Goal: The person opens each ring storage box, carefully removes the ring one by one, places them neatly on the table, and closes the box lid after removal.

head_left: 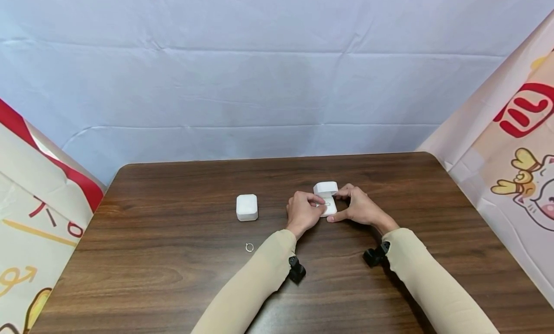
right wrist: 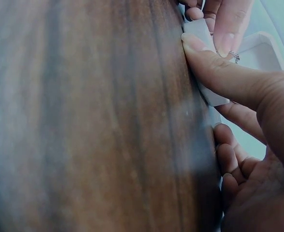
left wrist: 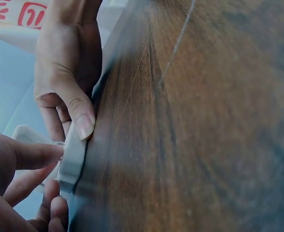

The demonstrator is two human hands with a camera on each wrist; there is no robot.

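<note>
An open white ring box stands on the wooden table, its lid tilted up at the back. My left hand is at the box's left side, thumb and finger pinching a ring at the box's opening. The ring's studded band shows only in part beyond the fingertips. From the right, my right hand grips the box, its thumb along the front edge of the base and its other fingers behind, partly hidden.
To the left stands a second white ring box, closed. A loose silver ring lies on the table nearer the front, close to the left sleeve. A pale cloth hangs behind the table, with printed cloths at both sides.
</note>
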